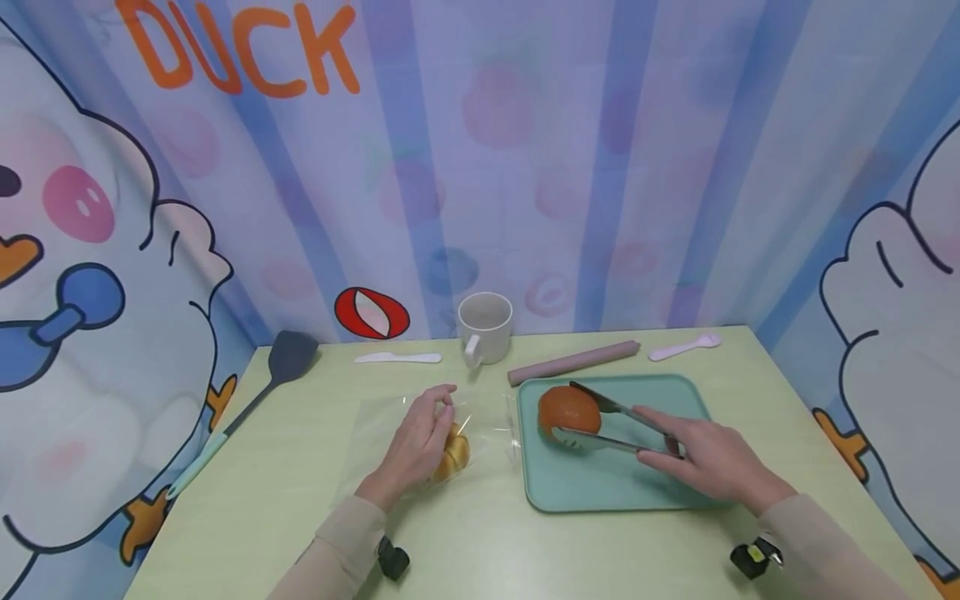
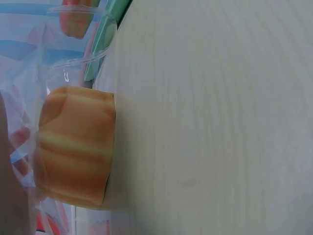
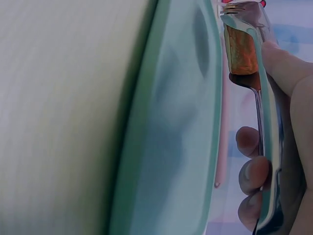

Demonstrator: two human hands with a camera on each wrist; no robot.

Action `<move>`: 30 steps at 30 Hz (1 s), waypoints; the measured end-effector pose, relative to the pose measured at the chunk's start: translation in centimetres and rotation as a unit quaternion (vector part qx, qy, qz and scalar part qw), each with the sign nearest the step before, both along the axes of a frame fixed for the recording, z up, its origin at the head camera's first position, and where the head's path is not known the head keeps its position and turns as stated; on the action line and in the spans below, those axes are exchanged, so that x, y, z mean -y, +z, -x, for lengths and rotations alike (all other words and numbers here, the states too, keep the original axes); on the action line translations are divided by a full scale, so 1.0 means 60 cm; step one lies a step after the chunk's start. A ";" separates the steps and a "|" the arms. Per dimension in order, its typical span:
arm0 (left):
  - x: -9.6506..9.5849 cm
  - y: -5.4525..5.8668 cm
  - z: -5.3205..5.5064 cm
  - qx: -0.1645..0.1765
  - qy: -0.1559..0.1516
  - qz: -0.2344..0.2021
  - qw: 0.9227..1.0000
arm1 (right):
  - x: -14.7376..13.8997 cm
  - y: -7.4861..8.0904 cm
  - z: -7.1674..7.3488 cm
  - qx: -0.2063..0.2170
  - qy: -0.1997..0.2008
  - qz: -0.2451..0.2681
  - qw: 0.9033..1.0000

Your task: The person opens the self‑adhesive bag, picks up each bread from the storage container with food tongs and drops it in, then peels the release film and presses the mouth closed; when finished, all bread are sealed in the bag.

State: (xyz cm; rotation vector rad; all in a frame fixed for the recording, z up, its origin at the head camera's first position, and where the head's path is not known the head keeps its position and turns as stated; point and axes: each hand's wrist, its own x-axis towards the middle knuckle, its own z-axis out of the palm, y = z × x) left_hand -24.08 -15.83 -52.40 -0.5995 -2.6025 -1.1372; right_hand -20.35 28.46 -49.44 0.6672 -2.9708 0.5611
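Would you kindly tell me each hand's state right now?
Left hand: at the clear bag; whether it grips cannot be told.
Right hand: closed, holding the tongs, whose arms flank the brown bun.

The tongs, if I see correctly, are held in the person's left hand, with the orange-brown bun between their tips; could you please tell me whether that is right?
Not quite: the tongs are held in the right hand, as the head view shows. The orange-brown bun is indeed between their tips.
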 end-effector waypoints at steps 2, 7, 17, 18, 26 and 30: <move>0.000 0.000 0.000 -0.003 0.000 0.001 1.000 | 0.008 0.007 0.002 -0.006 0.001 0.003 1.000; 0.001 0.002 0.002 -0.017 -0.004 -0.001 1.000 | 0.029 0.021 0.008 -0.032 0.026 0.003 0.999; 0.000 0.005 0.002 -0.004 -0.003 0.002 1.000 | 0.080 0.031 0.023 -0.046 0.102 -0.002 0.994; 0.000 0.005 0.001 -0.003 -0.003 0.002 1.000 | 0.085 0.031 0.024 -0.044 0.106 -0.005 0.993; -0.001 0.004 -0.002 -0.004 -0.011 0.004 1.000 | 0.114 0.038 0.034 -0.027 0.129 -0.014 0.991; -0.002 0.004 -0.004 -0.005 -0.023 0.008 1.000 | 0.122 0.043 0.040 -0.033 0.139 -0.014 0.990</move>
